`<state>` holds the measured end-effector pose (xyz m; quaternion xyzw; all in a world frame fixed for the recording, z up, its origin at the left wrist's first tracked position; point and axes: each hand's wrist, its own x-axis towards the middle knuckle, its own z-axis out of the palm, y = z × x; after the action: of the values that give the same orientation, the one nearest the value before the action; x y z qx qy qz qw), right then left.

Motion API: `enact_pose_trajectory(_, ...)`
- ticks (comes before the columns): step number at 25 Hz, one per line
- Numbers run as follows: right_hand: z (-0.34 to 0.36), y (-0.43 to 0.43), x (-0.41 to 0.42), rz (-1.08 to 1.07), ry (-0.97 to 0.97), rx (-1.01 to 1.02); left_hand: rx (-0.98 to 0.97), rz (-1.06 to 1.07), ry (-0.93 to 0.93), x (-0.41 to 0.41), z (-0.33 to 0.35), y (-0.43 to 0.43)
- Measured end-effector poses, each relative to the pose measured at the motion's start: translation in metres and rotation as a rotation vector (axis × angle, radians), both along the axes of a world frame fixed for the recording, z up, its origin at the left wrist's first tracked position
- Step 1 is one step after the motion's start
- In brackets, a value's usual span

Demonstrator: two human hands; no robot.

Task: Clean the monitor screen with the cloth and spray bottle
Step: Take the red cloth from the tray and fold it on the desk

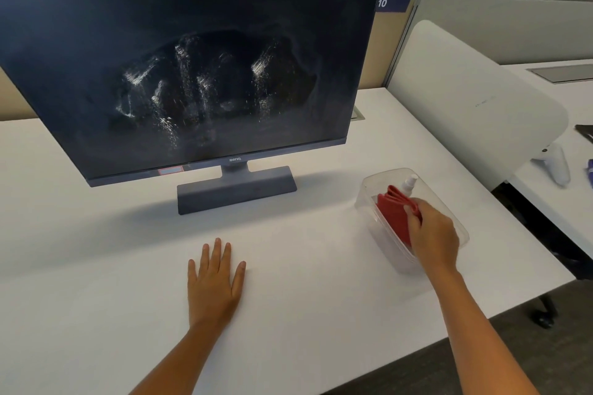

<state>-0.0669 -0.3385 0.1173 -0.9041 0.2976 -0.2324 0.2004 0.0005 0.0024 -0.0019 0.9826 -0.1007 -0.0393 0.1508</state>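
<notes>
A dark monitor [192,67] stands on the white table [96,266], its screen streaked with whitish smears around the middle. To its right sits a clear plastic box [455,218] holding a folded red cloth [393,212] and a small white spray bottle [410,181]. My right hand [433,234] reaches into the box, its fingers closed on the red cloth. My left hand [215,279] lies flat on the table in front of the monitor stand, fingers spread, holding nothing.
A white chair back [465,99] stands close to the right of the table, past the box. Behind it is another desk with a white controller [558,167]. A partition with a "10" sign [390,3] runs behind the monitor. The table's edge falls off at lower right.
</notes>
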Motion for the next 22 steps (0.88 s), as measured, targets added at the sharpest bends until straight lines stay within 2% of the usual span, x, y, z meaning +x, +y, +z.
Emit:
enact_pose_trajectory(5, 0.058, 0.008, 0.0, -0.055, -0.319, -0.2, -0.006, 0.003, -0.015, 0.0, -0.003, 0.001)
enact_pose_trajectory(8, 0.091, 0.033, 0.003, 0.022, -0.523, -0.289, 0.004, 0.006, -0.023, 0.0, -0.005, 0.001)
enact_pose_trajectory(10, 0.105, 0.055, 0.007, 0.109, -0.602, -0.259, -0.008, 0.008, -0.032, 0.0, -0.005, 0.001)
enact_pose_trajectory(14, 0.095, 0.105, 0.025, 0.32, -0.562, -0.011, -0.066, 0.023, -0.037, 0.0, -0.005, 0.0)
enact_pose_trajectory(18, 0.046, 0.156, 0.048, 0.491, -0.435, 0.279, -0.194, 0.079, -0.048, 0.004, -0.007, 0.002)
enact_pose_trajectory(20, 0.017, 0.166, 0.06, 0.434, -0.419, 0.476, -0.302, 0.13, -0.077, 0.004, -0.005, 0.004)
enact_pose_trajectory(22, -0.011, 0.16, 0.071, 0.226, -0.364, 0.812, -0.37, 0.193, -0.098, 0.003, -0.004, 0.006)
